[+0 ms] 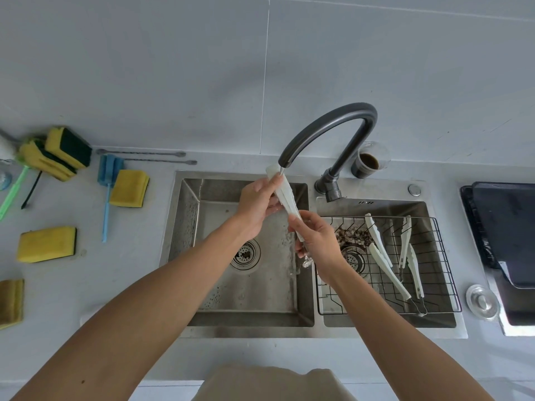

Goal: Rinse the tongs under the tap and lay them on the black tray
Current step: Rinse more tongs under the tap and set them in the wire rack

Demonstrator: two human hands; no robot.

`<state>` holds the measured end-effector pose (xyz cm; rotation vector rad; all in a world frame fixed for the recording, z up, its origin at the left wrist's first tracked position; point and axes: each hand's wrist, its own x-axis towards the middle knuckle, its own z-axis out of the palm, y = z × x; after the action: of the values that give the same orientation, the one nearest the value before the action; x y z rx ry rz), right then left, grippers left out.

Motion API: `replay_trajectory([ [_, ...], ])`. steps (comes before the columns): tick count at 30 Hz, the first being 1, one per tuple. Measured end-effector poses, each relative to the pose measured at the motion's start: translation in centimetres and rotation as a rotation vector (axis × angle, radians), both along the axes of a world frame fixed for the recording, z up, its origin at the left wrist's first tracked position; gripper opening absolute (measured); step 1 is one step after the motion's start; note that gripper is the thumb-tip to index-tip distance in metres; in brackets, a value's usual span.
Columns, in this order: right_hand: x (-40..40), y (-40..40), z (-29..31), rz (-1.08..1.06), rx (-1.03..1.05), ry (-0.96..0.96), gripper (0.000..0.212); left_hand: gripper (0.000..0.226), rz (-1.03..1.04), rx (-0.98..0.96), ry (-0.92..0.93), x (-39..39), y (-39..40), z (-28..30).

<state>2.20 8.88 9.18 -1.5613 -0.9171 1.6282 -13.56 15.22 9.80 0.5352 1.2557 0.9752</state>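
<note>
A pair of white tongs point(285, 195) is held slanted over the left sink basin point(220, 299), its upper end right under the spout of the dark curved tap point(327, 123). My left hand point(259, 204) grips the tongs near the top. My right hand point(318, 241) holds the lower part, and the metal end pokes out below it with water running off. The black tray point(509, 224) sits on the counter at the far right, with nothing on its visible surface.
A wire rack point(443, 256) in the right basin holds two more white tongs point(385, 256) point(409, 256). A cup of dark liquid point(369, 163) stands behind the tap. Yellow sponges point(46, 243) and brushes point(107, 192) lie on the left counter. A metal sink plug point(482, 301) sits beside the tray.
</note>
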Motion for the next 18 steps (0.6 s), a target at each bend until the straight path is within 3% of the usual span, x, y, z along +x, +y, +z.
replay_trajectory([
  [4, 0.3, -0.3, 0.0, 0.002, 0.088, -0.238, 0.029, 0.042, 0.025, -0.008, 0.018, -0.4, -0.2, -0.3],
  [8, 0.7, -0.5, -0.3, 0.089, 0.152, -0.563, 0.06, 0.033, 0.057, -0.049, 0.046, -0.7, -0.2, -0.3],
  [11, 0.7, -0.6, -0.3, 0.148, 0.201, -0.673, 0.074, 0.02, 0.088, -0.083, 0.043, -0.8, 0.0, -0.5],
  [13, 0.8, -0.7, 0.2, 0.137, 0.206, -0.574, 0.068, 0.029, 0.121, -0.105, 0.043, -1.1, 0.2, -0.6],
  [17, 0.9, -0.5, 1.0, 0.025, 0.132, -0.222, 0.026, 0.035, 0.179, -0.148, 0.025, -1.9, 0.3, -0.6],
  [18, 0.8, -0.4, 1.2, 0.017, 0.094, -0.168, 0.027, 0.034, 0.196, -0.164, 0.014, -2.2, 0.3, -0.7],
])
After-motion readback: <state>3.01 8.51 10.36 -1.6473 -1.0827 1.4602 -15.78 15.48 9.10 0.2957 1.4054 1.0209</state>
